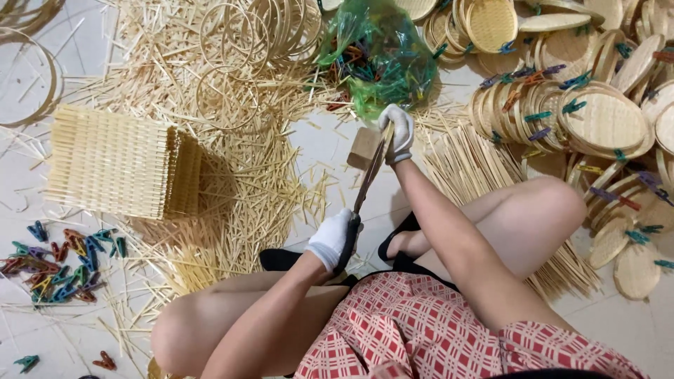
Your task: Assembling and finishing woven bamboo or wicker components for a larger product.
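Closest to the camera, bottom of the frame, the person sits on the floor (330, 151) with bare knees up on either side and a red and white checked skirt (414, 330) between them. Just above that, near bottom centre, the left hand (335, 238) in a white glove is curled tight round the dark handle end of a long blade, looks like a big knife (366, 184), which slants up toward centre frame. The right hand (399, 132), also white gloved, is up at the far end of it, fingers wrapped closed over the blade tip and what seems to be thin bamboo strips, right beside a small wooden block (364, 147) that touches the blade. Can't tell exactly how many strips are pinched in there. Out left at mid height there's a squared-off stack of woven bamboo mats (116, 161), and lower left a little heap of colourful plastic clips (60, 267), with a couple of stray ones near the bottom edge. Loose bamboo sticks (239, 189) are scattered all over the floor around the mats, and a neater bundle lies right of the hands. Further back, top centre, a green plastic bag (379, 52) full of more clips, thin bamboo hoops (242, 49) to its left, and the upper right is piled with round woven bamboo trays (604, 119) with clips on their rims.
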